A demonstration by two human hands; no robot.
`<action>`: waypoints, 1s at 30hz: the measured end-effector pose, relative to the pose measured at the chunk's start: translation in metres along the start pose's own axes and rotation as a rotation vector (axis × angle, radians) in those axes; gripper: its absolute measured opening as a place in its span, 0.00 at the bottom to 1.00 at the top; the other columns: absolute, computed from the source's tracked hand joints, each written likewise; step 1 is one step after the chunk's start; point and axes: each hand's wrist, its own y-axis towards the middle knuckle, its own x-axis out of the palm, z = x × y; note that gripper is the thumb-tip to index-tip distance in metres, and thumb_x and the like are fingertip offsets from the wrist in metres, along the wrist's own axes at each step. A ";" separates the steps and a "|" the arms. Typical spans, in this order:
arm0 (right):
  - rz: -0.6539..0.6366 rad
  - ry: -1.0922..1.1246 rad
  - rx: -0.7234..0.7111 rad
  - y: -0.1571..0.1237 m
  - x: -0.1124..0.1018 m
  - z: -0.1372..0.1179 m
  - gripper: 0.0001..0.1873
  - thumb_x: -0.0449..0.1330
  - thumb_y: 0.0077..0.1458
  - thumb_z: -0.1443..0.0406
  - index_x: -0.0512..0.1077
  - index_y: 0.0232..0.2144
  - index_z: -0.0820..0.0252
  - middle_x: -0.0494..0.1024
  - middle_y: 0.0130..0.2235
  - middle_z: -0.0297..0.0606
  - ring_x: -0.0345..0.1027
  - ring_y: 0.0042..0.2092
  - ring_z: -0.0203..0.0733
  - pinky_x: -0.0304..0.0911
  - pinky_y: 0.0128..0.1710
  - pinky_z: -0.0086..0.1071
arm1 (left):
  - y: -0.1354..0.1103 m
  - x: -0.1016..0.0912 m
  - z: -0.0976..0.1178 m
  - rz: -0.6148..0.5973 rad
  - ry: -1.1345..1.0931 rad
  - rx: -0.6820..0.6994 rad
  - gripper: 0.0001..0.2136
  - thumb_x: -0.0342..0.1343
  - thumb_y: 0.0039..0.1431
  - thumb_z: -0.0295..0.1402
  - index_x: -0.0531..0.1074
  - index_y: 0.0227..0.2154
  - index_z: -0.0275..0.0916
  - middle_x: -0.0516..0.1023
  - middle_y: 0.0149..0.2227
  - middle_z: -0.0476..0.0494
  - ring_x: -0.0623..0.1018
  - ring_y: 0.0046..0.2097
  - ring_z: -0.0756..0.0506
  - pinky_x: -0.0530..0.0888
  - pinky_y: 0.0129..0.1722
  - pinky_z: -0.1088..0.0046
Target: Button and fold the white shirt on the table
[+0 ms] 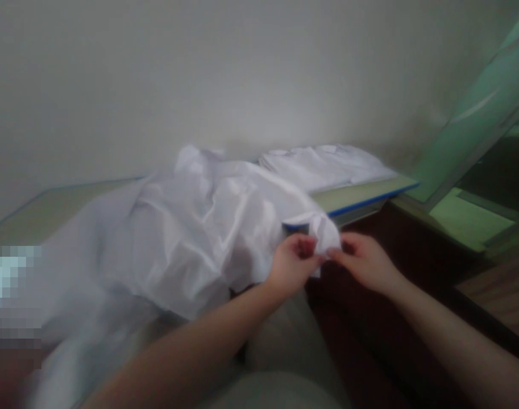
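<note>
Two bare hands meet over the near edge of a long worktop (368, 197), pinching one end of a large white cloth (191, 233). The left hand (291, 264) is nearly closed, its thumb and fingertips pressed on the left side of a small, narrow folded end of the fabric. The right hand (369, 262) takes the same end from the right, thumb and forefinger closed on it; how its other fingers lie is too blurred to tell. The two hands are close together, fingertips just beside each other.

From that pinched end, the white cloth spreads left in loose, shiny folds across the worktop, rising to a crumpled peak on the far side and drooping over the near edge toward the person's pale clothing (285, 346). The worktop is pale with a blue edge.

At its far right lies a white folded stack of fabric (327, 166), flatter and neater, just beyond the loose cloth. A plain grey wall (242, 74) stands behind. To the right are greenish glass panels (468, 113), a dark reddish floor (382, 324) and, nearer, a brown wood-grained surface (500, 295).
</note>
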 end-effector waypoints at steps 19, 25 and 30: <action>0.472 -0.459 -0.659 -0.013 0.013 -0.015 0.11 0.55 0.51 0.74 0.76 0.33 0.60 0.73 0.34 0.38 0.67 0.36 0.37 0.64 0.37 0.30 | -0.020 0.005 0.037 -0.074 -0.370 0.020 0.17 0.65 0.40 0.22 0.72 0.36 0.36 0.78 0.34 0.46 0.76 0.37 0.50 0.72 0.40 0.74; 0.460 -0.540 -0.711 -0.011 0.005 -0.007 0.11 0.55 0.55 0.72 0.78 0.34 0.61 0.73 0.36 0.41 0.67 0.38 0.39 0.64 0.37 0.31 | -0.015 -0.003 0.028 0.002 -0.285 -0.016 0.12 0.60 0.53 0.34 0.74 0.41 0.36 0.79 0.37 0.43 0.76 0.34 0.49 0.72 0.38 0.71; 0.436 -0.812 -0.748 -0.008 -0.004 -0.002 0.09 0.56 0.57 0.68 0.76 0.30 0.59 0.74 0.32 0.39 0.66 0.36 0.41 0.63 0.37 0.35 | -0.015 -0.004 0.032 0.108 -0.277 0.011 0.10 0.64 0.49 0.33 0.74 0.35 0.36 0.78 0.31 0.46 0.75 0.31 0.50 0.72 0.35 0.73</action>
